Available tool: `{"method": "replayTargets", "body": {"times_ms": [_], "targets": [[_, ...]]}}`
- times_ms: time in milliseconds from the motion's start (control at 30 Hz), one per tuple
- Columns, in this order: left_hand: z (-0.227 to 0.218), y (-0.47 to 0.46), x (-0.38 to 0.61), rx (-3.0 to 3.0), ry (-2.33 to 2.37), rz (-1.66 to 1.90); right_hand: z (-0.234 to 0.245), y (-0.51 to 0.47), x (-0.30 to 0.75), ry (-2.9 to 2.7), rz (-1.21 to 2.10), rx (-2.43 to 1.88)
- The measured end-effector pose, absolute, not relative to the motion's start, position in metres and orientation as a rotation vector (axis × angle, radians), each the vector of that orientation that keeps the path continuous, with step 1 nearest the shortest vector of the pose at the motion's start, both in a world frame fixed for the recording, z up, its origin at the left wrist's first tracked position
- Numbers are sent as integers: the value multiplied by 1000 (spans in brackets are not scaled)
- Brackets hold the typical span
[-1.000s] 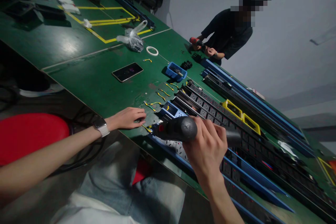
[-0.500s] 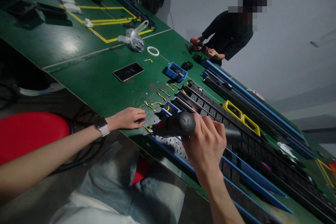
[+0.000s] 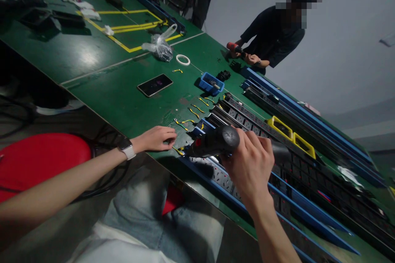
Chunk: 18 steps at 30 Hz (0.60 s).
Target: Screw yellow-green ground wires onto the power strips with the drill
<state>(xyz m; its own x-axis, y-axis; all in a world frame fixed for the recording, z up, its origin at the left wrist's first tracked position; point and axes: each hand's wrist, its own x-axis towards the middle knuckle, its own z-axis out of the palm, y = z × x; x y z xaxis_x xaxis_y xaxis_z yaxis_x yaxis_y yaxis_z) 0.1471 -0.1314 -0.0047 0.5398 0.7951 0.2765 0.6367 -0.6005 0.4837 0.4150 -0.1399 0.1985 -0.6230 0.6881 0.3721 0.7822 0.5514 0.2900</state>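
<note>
My right hand is wrapped around a black cordless screwdriver with a red mark on its side. The tool points left, its front at the end of a blue-edged power strip with rows of sockets. My left hand, a watch on its wrist, is closed at the strip's end. Its fingertips pinch a short yellow-green wire that runs to the strip's end. The fingertips' undersides and the tool's tip are hard to make out.
More wires lie beyond my left hand, with a phone, a blue bin, a tape roll and a plastic bag. Several strips and yellow trays lie rightward. Across the table, a person holds a red tool.
The whole view has shifted slightly, so the table and hands appear further right. Both hands keep their grip and place at the strip's end.
</note>
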Motion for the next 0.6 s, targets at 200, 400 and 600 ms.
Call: {"method": "replayTargets", "body": {"times_ms": [200, 400, 600], "targets": [[-4, -132, 148, 2463, 1193, 672, 194, -140, 418, -2560, -646, -1293], [-1, -133, 148, 2465, 1196, 668, 198, -144, 421, -2585, -583, -1259], [2, -135, 149, 2455, 1191, 677, 203, -155, 410, -2590, -590, -1158]]}}
